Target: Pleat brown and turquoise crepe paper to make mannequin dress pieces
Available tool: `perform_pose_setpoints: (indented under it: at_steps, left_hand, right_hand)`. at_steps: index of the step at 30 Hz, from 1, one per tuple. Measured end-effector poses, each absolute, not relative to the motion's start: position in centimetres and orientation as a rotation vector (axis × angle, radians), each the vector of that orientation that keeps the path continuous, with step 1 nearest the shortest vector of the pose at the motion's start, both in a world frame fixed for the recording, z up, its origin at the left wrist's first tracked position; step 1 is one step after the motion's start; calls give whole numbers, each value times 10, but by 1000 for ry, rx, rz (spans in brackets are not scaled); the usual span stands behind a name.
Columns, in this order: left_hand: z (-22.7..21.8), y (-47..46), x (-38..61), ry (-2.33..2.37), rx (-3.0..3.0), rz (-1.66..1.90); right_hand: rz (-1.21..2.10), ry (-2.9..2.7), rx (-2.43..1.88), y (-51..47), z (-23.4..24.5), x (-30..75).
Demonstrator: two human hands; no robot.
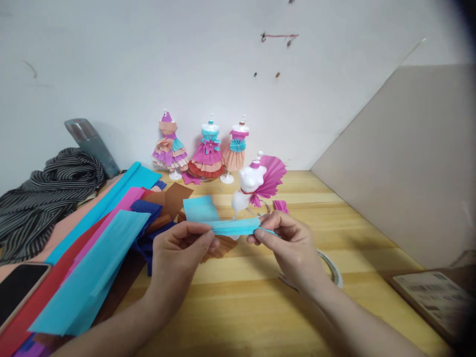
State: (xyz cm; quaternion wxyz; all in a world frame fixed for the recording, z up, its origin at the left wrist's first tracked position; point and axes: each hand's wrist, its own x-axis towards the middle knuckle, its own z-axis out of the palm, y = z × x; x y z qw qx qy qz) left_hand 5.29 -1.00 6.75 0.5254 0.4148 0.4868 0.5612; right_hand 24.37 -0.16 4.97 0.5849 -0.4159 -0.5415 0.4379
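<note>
A folded strip of light blue crepe paper [238, 227] stretches between my two hands above the table. My left hand [178, 253] pinches its left end between thumb and fingers. At the other end, my right hand [288, 243] pinches the strip, and a narrow bit of blue paper shows under the thumb. Just behind the strip stands a small white dress-form mannequin [250, 178] with a pleated magenta paper fan [272, 177] at its back. A loose light blue paper piece [201, 208] lies behind my left hand. Brown pleated paper [222, 246] is partly hidden below the strip.
Three mannequins in paper dresses [208, 153] stand against the wall. Coloured crepe paper sheets [96, 263], a phone [20, 290] and striped cloth [63, 193] fill the left side. A tape roll [330, 267] lies by my right wrist; a cardboard box [427, 297] sits at right.
</note>
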Motion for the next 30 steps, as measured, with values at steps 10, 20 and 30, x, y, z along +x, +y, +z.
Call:
perform_pose_setpoints:
  at_steps: [10, 20, 30]
  left_hand:
    - [61, -8, 55, 1175, 1160, 1514]
    - [48, -5, 47, 1197, 1443, 1513]
    - [45, -1, 47, 1267, 1518, 1505]
  right_hand:
    - [888, -1249, -957, -3, 44, 240]
    - [828, -1276, -972, -1, 39, 242]
    - [496, -1459, -995, -6, 42, 242]
